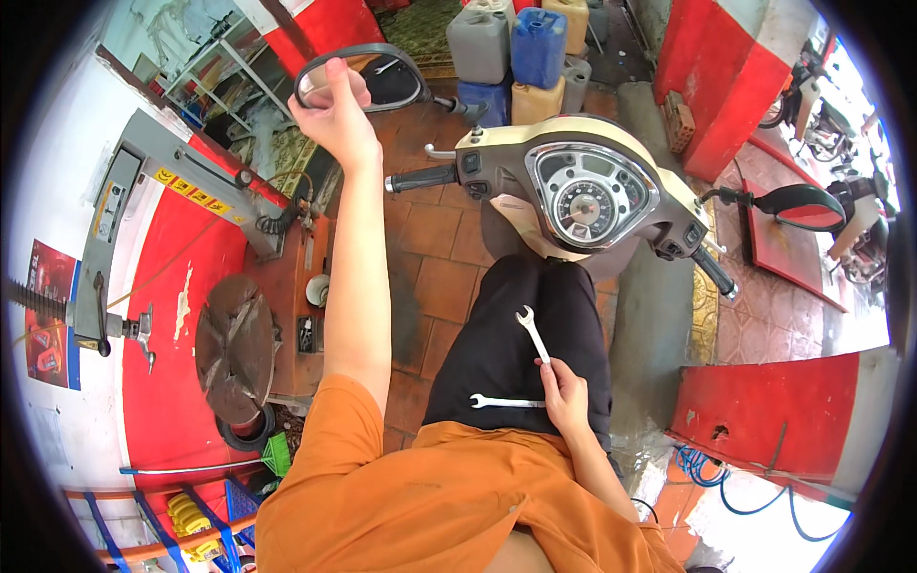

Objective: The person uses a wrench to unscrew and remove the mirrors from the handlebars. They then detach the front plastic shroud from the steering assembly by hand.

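Black-rimmed oval scooter mirror (396,86) sits left of the cream-and-brown plastic handlebar console (587,191); the left hand (336,116) pinches its outer end, fingers partly closed, some hidden, probably because the black stalk (465,108) occupies the other. Below the console, one silvery metal open-ended wrench (506,402) lies across the black-trousered lap (473,358), likely a handy rest; rightward, the right hand (567,396) has its fingers closed around a second silvery wrench (531,334), fork pointing consoleward.

Red-and-white wall (158,382), brown tiled floor (445,286), red-and-white pillar (702,76), bright light at right
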### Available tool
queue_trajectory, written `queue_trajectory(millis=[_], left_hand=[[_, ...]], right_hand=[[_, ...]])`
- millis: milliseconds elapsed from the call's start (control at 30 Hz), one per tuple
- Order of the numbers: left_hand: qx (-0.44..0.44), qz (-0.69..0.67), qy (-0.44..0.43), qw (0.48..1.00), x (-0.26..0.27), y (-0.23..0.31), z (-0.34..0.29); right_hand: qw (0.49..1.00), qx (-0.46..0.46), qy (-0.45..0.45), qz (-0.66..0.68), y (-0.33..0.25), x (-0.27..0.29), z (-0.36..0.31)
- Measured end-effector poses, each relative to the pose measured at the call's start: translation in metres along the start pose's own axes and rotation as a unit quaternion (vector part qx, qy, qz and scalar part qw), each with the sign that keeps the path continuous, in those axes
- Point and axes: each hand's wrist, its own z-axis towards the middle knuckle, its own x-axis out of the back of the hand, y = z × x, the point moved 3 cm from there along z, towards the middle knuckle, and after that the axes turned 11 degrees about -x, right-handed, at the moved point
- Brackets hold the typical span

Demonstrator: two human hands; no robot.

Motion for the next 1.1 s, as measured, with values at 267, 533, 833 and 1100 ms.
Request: queue_trajectory(millis=[267,533,833,1100], left_hand=[[-0.027,0.023,-0.020,0.999,-0.006,0.001,0.012],[0.086,-0.092,0.036,0.991,0.007,0.002,-0.008],[0.254,0.000,-0.212,0.944,-0.013,-0.052,-0.118],[0.138,0.020,-0.239,0.961,-0.021,-0.080,-0.108]], right_hand=[[0.997,0.019,0.000,-0.074,0.002,-0.001,0.002],[0.997,0.030,0.000,-0.074,0.002,-0.002,0.003],[0.996,0.047,0.010,-0.077,0.001,-0.002,0.002],[0.994,0.008,0.000,-0.105,-0.005,-0.003,0.004]])
